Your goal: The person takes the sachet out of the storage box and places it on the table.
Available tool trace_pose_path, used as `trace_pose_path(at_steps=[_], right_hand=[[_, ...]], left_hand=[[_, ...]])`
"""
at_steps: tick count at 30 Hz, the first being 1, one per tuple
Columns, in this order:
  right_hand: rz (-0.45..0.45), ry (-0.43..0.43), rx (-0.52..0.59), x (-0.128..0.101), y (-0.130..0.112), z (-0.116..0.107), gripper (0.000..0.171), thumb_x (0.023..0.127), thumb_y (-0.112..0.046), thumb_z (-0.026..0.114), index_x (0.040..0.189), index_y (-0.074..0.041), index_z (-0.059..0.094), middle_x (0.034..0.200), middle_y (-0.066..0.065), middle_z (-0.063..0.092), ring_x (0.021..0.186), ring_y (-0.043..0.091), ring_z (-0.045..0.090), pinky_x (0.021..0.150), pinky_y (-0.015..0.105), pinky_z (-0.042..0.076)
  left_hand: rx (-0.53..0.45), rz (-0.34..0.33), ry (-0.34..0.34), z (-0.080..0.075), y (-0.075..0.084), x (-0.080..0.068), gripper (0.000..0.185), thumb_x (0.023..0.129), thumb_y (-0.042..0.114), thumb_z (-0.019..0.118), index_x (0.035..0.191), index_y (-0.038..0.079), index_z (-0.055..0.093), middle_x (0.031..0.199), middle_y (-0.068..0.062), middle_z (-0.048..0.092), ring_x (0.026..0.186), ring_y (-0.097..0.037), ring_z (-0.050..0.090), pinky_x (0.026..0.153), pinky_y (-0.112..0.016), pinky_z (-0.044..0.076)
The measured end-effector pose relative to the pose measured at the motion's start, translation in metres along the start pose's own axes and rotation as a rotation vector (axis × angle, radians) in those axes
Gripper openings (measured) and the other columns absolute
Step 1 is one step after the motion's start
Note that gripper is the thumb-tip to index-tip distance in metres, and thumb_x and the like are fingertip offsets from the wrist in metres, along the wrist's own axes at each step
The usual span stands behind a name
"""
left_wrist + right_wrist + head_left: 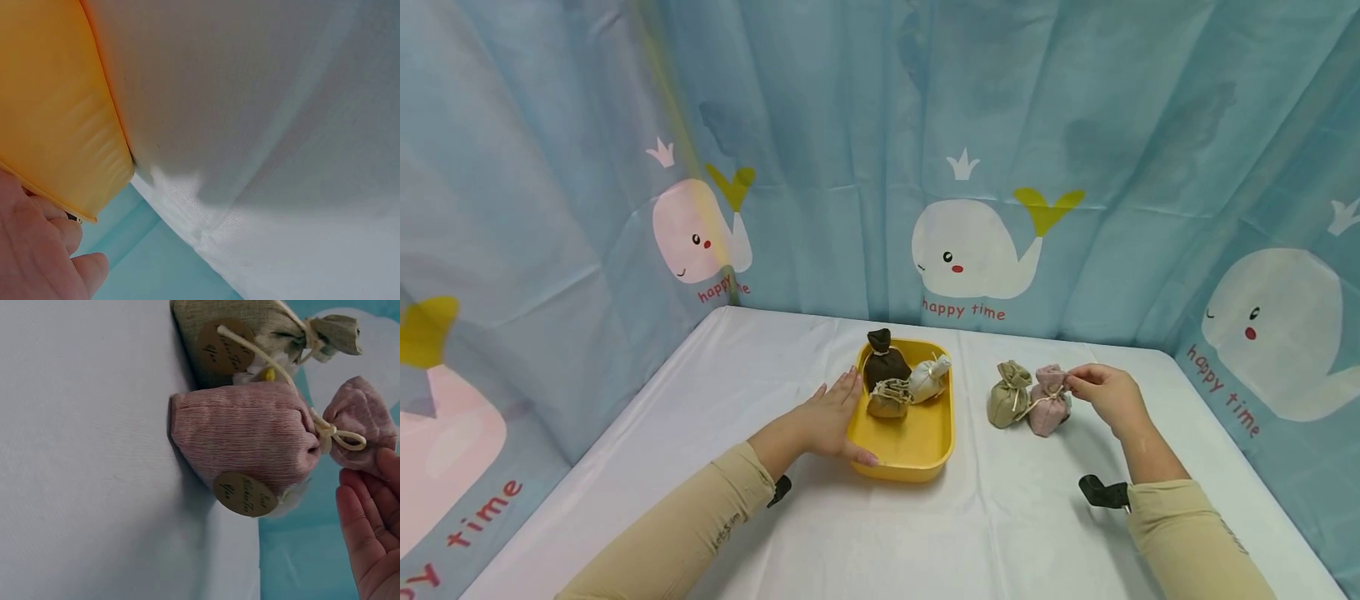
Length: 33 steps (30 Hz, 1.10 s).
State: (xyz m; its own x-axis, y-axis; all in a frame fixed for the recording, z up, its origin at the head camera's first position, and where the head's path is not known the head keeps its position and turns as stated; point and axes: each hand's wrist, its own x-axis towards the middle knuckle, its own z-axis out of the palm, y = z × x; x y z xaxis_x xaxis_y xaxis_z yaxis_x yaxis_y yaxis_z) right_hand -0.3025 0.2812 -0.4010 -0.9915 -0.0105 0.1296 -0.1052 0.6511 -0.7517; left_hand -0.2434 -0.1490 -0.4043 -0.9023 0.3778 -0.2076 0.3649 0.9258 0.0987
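My right hand (1108, 398) pinches the gathered top of a pink cloth sachet (244, 434) between thumb and fingers. The sachet stands upright on the table, tied with a cream cord, a round brown tag at its side. Right beside it stands an olive-beige sachet (1009, 402), also tied at the neck. My left hand (829, 419) rests with spread, straight fingers along the left rim of a yellow tray (917, 460). Inside the tray's far half sit a dark brown sachet (886, 367), a white sachet (927, 382) and a tan sachet (888, 400).
A white cloth covers the table (992, 533). Blue curtains (842, 167) with whale prints hang behind it and along both sides. Black wrist mounts (1103, 492) stick out from the sleeves.
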Motion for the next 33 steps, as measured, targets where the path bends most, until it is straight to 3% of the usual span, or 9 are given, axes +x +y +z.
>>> trace_pose_path(at_steps=[6, 10, 14, 16, 22, 27, 30, 33], right_hand=[[0.036, -0.053, 0.0, 0.002, -0.002, -0.005, 0.048, 0.09, -0.041, 0.054, 0.118, -0.001, 0.058, 0.121, 0.024, 0.055, 0.111, 0.041, 0.051, 0.086, 0.058, 0.04], [0.061, -0.044, 0.002, 0.014, 0.012, -0.003, 0.052, 0.085, -0.049, 0.057, 0.119, -0.01, 0.06, 0.121, 0.017, 0.057, 0.111, 0.037, 0.05, 0.081, 0.063, 0.038], [0.042, -0.027, 0.011, 0.015, 0.01, -0.004, 0.051, 0.086, -0.048, 0.057, 0.12, -0.01, 0.06, 0.12, 0.016, 0.058, 0.112, 0.036, 0.05, 0.083, 0.062, 0.039], [0.022, -0.042, 0.016, 0.008, -0.003, -0.007, 0.054, 0.089, -0.045, 0.055, 0.123, -0.004, 0.056, 0.123, 0.022, 0.054, 0.116, 0.041, 0.046, 0.089, 0.059, 0.038], [0.006, -0.029, 0.03, 0.004, -0.017, -0.009, 0.048, 0.092, -0.036, 0.053, 0.125, -0.001, 0.053, 0.125, 0.023, 0.052, 0.115, 0.041, 0.046, 0.09, 0.058, 0.037], [0.004, -0.039, 0.057, 0.005, -0.028, -0.01, 0.051, 0.091, -0.04, 0.054, 0.125, -0.002, 0.054, 0.124, 0.023, 0.053, 0.111, 0.037, 0.047, 0.091, 0.063, 0.032], [-0.02, -0.041, 0.056, 0.005, -0.039, -0.008, 0.051, 0.09, -0.042, 0.055, 0.124, -0.003, 0.055, 0.121, 0.021, 0.056, 0.104, 0.032, 0.052, 0.091, 0.06, 0.035], [-0.07, -0.04, 0.058, 0.005, -0.051, -0.004, 0.048, 0.09, -0.039, 0.056, 0.122, -0.004, 0.057, 0.118, 0.019, 0.059, 0.095, 0.028, 0.055, 0.082, 0.051, 0.045]], left_hand=[[-0.006, -0.004, 0.001, 0.001, 0.0, 0.002, 0.139, 0.049, 0.091, 0.042, 0.146, 0.002, -0.002, 0.152, -0.013, -0.008, 0.14, -0.026, -0.003, 0.11, -0.048, 0.01], [-0.005, -0.002, 0.003, 0.002, -0.001, 0.003, 0.139, 0.049, 0.091, 0.042, 0.146, 0.003, -0.002, 0.152, -0.013, -0.008, 0.14, -0.026, -0.002, 0.11, -0.048, 0.01], [-0.012, -0.006, -0.003, 0.001, 0.0, 0.002, 0.139, 0.049, 0.091, 0.043, 0.146, 0.003, -0.003, 0.152, -0.013, -0.009, 0.14, -0.025, -0.004, 0.11, -0.048, 0.009], [-0.01, -0.007, -0.003, 0.001, 0.0, 0.002, 0.139, 0.049, 0.091, 0.043, 0.146, 0.003, -0.003, 0.152, -0.013, -0.008, 0.14, -0.025, -0.004, 0.11, -0.049, 0.009], [0.0, -0.004, 0.003, 0.002, 0.0, 0.002, 0.139, 0.049, 0.091, 0.043, 0.146, 0.002, -0.002, 0.152, -0.014, -0.008, 0.14, -0.026, -0.003, 0.11, -0.049, 0.01], [0.004, -0.008, 0.0, 0.002, -0.001, 0.003, 0.138, 0.05, 0.091, 0.043, 0.146, 0.003, -0.002, 0.152, -0.013, -0.008, 0.14, -0.026, -0.003, 0.11, -0.049, 0.01], [0.007, -0.008, 0.0, 0.003, -0.001, 0.004, 0.138, 0.05, 0.09, 0.044, 0.146, 0.003, -0.002, 0.152, -0.014, -0.008, 0.14, -0.027, -0.002, 0.109, -0.05, 0.01], [0.009, -0.01, -0.005, 0.003, -0.001, 0.004, 0.138, 0.05, 0.091, 0.043, 0.146, 0.003, -0.003, 0.152, -0.013, -0.009, 0.14, -0.026, -0.002, 0.109, -0.05, 0.01]])
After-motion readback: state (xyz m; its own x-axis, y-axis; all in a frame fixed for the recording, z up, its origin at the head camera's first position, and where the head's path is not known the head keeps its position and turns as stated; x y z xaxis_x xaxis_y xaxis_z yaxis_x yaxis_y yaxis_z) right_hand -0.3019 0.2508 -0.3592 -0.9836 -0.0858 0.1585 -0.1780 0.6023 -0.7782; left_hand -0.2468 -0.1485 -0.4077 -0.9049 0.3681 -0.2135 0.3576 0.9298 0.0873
